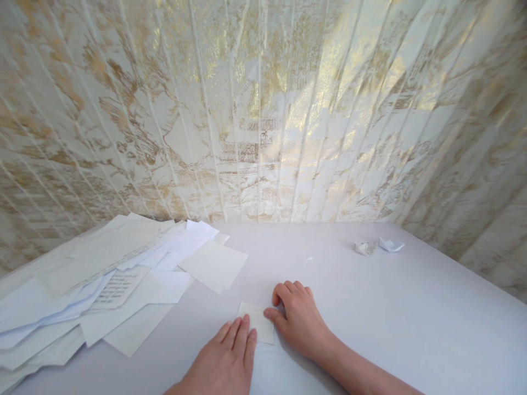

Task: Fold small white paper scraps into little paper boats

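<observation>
A small off-white piece of paper (260, 322) lies flat on the white table between my hands. My left hand (227, 354) rests over its left side, fingers stretched out and pressing flat, the fingertips on the paper. On the other side, my right hand (297, 315) has its thumb at the paper's right edge. Its fingers are curled, with a gap between thumb and forefinger, and nothing shows in them. Whether the paper is a single sheet or folded I cannot tell.
A spread-out pile of paper sheets (135, 274), some printed, covers the table's left side. Two small folded paper boats, a greyish one (365, 248) and a white one (391, 245), stand at the back right. A tiny paper scrap (310, 258) lies mid-table. Patterned curtains (263, 137) hang behind.
</observation>
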Demonstrator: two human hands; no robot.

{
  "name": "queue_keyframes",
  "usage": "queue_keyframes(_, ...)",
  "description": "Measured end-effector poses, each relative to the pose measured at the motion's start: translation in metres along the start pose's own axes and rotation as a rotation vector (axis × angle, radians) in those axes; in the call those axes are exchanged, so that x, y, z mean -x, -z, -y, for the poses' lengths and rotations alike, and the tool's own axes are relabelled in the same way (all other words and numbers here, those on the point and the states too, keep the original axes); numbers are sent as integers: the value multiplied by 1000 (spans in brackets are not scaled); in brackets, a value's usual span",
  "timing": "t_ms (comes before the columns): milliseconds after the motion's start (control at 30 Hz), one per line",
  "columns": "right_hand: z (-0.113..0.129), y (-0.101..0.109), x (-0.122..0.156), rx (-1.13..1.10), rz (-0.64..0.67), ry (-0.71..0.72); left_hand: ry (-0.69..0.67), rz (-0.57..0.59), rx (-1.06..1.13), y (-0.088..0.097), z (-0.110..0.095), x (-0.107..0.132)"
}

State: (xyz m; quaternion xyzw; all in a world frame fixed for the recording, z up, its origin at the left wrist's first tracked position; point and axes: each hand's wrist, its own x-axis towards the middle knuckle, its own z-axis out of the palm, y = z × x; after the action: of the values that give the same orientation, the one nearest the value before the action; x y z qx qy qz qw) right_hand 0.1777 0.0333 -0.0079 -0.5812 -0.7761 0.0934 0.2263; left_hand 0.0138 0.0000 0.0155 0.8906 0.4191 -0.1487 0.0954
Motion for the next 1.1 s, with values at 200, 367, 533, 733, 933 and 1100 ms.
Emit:
queue_keyframes(200,-3,1,0,-64,28,-12,158,-22,-108,15,-6,5)
queue_keyframes(367,-7,6,-2,-222,39,9,197,-129,57,33,2,4)
queue_keyframes(533,-11,6,-1,-350,12,30,84,-358,202,25,17,-8)
queue_keyframes(733,-14,5,3,-619,-21,-19,-37,-333,267,17,23,-16)
queue_keyframes(933,-12,13,12,-644,2,164,-64,-556,321,13,22,-18)
queue_keyframes(1100,-3,18,13,-376,106,263,-73,-631,279,6,26,-22)
